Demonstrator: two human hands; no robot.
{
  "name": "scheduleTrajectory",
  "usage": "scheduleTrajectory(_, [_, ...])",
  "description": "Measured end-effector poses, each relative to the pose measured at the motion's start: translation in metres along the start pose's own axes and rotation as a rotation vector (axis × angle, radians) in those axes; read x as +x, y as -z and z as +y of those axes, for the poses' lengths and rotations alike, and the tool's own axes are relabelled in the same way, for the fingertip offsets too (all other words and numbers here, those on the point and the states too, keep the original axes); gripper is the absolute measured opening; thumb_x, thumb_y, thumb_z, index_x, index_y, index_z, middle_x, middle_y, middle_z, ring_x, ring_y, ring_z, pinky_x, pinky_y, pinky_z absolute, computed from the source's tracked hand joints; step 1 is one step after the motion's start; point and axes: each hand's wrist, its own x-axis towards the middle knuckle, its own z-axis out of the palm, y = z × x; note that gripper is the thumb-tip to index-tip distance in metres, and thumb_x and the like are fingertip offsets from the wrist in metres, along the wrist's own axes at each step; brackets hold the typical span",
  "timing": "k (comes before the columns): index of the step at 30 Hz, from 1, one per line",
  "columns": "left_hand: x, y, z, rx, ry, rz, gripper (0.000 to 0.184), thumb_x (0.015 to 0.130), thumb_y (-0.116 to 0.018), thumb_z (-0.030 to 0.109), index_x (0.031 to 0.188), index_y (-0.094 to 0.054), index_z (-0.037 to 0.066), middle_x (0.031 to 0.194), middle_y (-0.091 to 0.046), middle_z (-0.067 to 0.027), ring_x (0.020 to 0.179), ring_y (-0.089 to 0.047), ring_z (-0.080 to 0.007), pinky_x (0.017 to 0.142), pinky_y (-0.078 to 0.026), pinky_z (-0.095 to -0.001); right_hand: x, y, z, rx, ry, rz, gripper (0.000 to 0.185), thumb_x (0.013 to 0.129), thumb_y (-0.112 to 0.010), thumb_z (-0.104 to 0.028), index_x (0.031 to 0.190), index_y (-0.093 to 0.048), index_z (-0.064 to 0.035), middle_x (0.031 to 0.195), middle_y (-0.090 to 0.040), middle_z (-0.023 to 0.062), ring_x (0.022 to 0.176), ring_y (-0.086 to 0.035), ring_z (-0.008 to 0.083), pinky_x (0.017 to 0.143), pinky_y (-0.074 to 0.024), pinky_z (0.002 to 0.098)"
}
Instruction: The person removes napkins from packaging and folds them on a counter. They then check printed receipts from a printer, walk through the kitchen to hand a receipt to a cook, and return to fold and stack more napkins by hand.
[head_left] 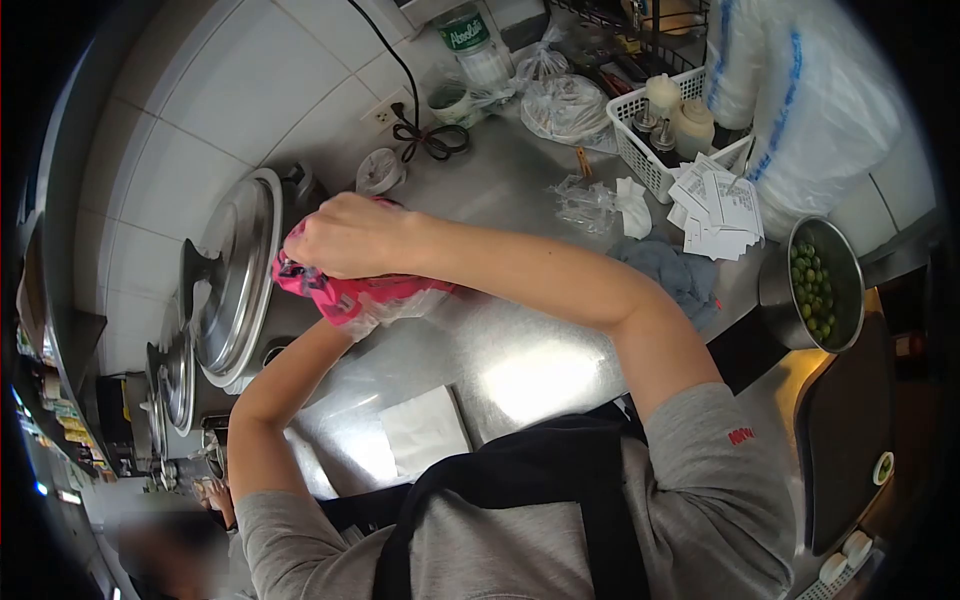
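Observation:
My right hand (352, 236) is closed, knuckles up, around the top of a crumpled pink plastic bag (350, 298) with dark markings. Clear plastic (410, 308) hangs along the bag's lower edge. My left forearm (325, 350) reaches up under the bag, which hides my left hand and its fingers. Both arms hold above a steel counter (500, 290). Just left of the bag stands a large pot with a metal lid (245, 270). A folded white sheet (425, 430) lies on the counter nearer my body.
At the back stand a white basket (640, 165) with bottles, paper slips (718, 205) and tied plastic bags (565, 105). A grey cloth (670, 275) lies right, near a metal pot of small green fruits (815, 290). A cord (430, 140) hangs behind. Another person (170, 555) is at lower left.

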Motion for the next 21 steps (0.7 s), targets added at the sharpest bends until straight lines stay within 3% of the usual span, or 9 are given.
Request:
scheduleTrajectory(3, [0.003, 0.006, -0.002, -0.020, -0.002, -0.005, 0.034, 0.082, -0.064, 0.017, 0.112, -0.057, 0.004, 0.109, -0.060, -0.0148, 0.107, -0.055, -0.0249, 0.093, -0.042, -0.0361, -0.010, 0.007, 0.008, 0.049, -0.058, 0.072, 0.013, 0.073, -0.059, -0.009, 0.083, -0.055, -0.0009, 0.064, -0.061, 0.0173, 0.062, -0.063, 0.0353, 0.054, -0.0498, 0.0456])
scheduleTrajectory(5, [0.007, 0.008, -0.005, -0.028, -0.007, -0.001, 0.034, 0.082, -0.064, 0.017, 0.112, -0.057, 0.004, 0.109, -0.060, -0.0148, 0.107, -0.055, -0.0249, 0.093, -0.042, -0.0361, -0.030, 0.012, 0.012, 0.433, -0.253, 0.307, 0.030, 0.078, -0.064, -0.021, 0.096, -0.051, -0.0011, 0.062, -0.061, 0.0171, 0.060, -0.063, 0.0356, 0.053, -0.0493, 0.0452])
scheduleTrajectory(6, [0.008, 0.010, -0.006, -0.036, -0.005, -0.001, 0.034, 0.082, -0.064, 0.017, 0.112, -0.057, 0.004, 0.109, -0.060, -0.0148, 0.108, -0.055, -0.0249, 0.093, -0.042, -0.0361, -0.044, 0.009, 0.011, 0.433, -0.248, 0.304, 0.030, 0.078, -0.064, -0.021, 0.096, -0.051, -0.0011, 0.062, -0.061, 0.0171, 0.060, -0.063, 0.0356, 0.053, -0.0493, 0.0452])
scheduleTrajectory(8, [0.007, 0.013, -0.008, -0.048, -0.007, -0.001, 0.034, 0.082, -0.064, 0.017, 0.112, -0.057, 0.004, 0.110, -0.060, -0.0148, 0.108, -0.055, -0.0248, 0.093, -0.042, -0.0361, -0.073, -0.010, 0.000, 0.448, -0.697, 0.241, 0.045, 0.079, -0.067, -0.030, 0.106, -0.046, -0.0016, 0.066, -0.062, 0.0176, 0.062, -0.064, 0.0352, 0.054, -0.0497, 0.0442])
scheduleTrajectory(9, [0.003, 0.015, -0.009, -0.054, -0.006, -0.008, 0.034, 0.082, -0.064, 0.017, 0.113, -0.057, 0.004, 0.110, -0.060, -0.0148, 0.108, -0.055, -0.0248, 0.093, -0.042, -0.0361, -0.078, -0.023, -0.005, 0.444, -0.700, 0.245, 0.045, 0.079, -0.067, -0.030, 0.106, -0.046, -0.0016, 0.066, -0.062, 0.0176, 0.062, -0.064, 0.0352, 0.054, -0.0497, 0.0442])
scheduleTrajectory(11, [-0.004, 0.019, -0.010, -0.061, 0.007, -0.023, 0.034, 0.082, -0.064, 0.017, 0.113, -0.056, 0.004, 0.110, -0.059, -0.0148, 0.108, -0.055, -0.0248, 0.093, -0.042, -0.0361, -0.082, -0.044, -0.020, 0.153, -0.754, 0.022, 0.045, 0.080, -0.064, -0.027, 0.109, -0.045, 0.0004, 0.077, -0.066, 0.0185, 0.065, -0.065, 0.0356, 0.058, -0.0510, 0.0461])
scheduleTrajectory(15, [-0.018, 0.028, -0.009, -0.060, 0.023, -0.048, 0.035, 0.082, -0.064, 0.017, 0.113, -0.056, 0.004, 0.110, -0.059, -0.0147, 0.108, -0.054, -0.0247, 0.094, -0.042, -0.0362, -0.072, -0.068, -0.034, 0.152, -0.686, 0.016, 0.035, 0.079, -0.063, -0.023, 0.102, -0.048, -0.0019, 0.076, -0.065, 0.0154, 0.063, -0.065, 0.0339, 0.054, -0.0505, 0.0457])
scheduleTrajectory(17, [-0.020, 0.030, -0.010, -0.057, 0.024, -0.059, 0.035, 0.082, -0.064, 0.017, 0.113, -0.056, 0.004, 0.111, -0.059, -0.0147, 0.109, -0.054, -0.0247, 0.094, -0.042, -0.0362, -0.073, -0.091, -0.033, 0.028, -0.485, 0.202, 0.023, 0.077, -0.061, -0.013, 0.095, -0.050, -0.0041, 0.070, -0.061, 0.0139, 0.062, -0.063, 0.0356, 0.054, -0.0501, 0.0444])
scheduleTrajectory(21, [-0.021, 0.031, -0.012, -0.055, 0.021, -0.072, 0.035, 0.083, -0.064, 0.018, 0.114, -0.056, 0.004, 0.111, -0.059, -0.0147, 0.109, -0.054, -0.0246, 0.094, -0.042, -0.0362, -0.074, -0.104, -0.036, 0.102, -0.621, 0.416, 0.017, 0.077, -0.061, -0.016, 0.088, -0.053, -0.0060, 0.072, -0.061, 0.0148, 0.062, -0.063, 0.0354, 0.053, -0.0494, 0.0458])
